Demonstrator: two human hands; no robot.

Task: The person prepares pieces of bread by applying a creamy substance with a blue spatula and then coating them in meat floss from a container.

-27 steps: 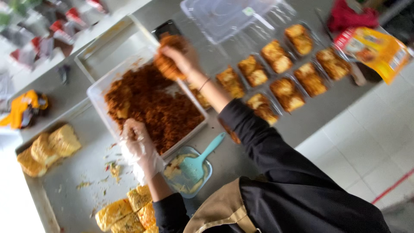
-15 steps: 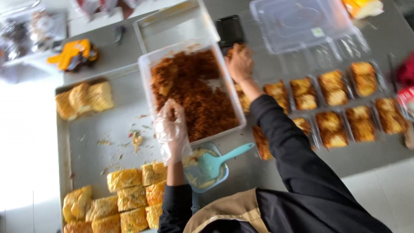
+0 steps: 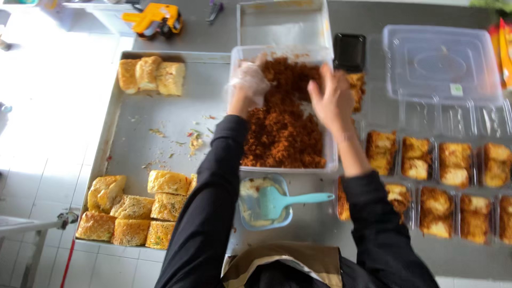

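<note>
Overhead view. Left hand (image 3: 249,81), in a clear plastic glove, is reaching into the tub (image 3: 250,53) of brown shredded floss (image 3: 282,122), at its far left corner; fingers are curled down into the floss, but whether the grip is closing on any cannot be told. Right hand (image 3: 332,98), bare, is hovering over the tub's right side w/ fingers spread apart, holding nothing visible. Tub is sitting on the table (image 3: 373,21), centre, btwn the metal tray (image 3: 154,112) on the left and rows of small clear boxes (image 3: 453,160) on the right, each box holding floss-topped bread pieces. Tray is carrying three rolls (image 3: 152,74) at its far end and a cluster of rolls (image 3: 130,208) at its near end, w/ crumbs (image 3: 194,141) btwn them. Just below the tub a small bowl (image 3: 282,184) is holding a teal spatula (image 3: 290,201), handle pointing right. A clear lid (image 3: 440,61) is lying at far right, a black phone (image 3: 349,52) just beside the tub's far right corner, an empty tray (image 3: 282,21) behind the tub, and a yellow tape gun (image 3: 154,17) at far left.
</note>
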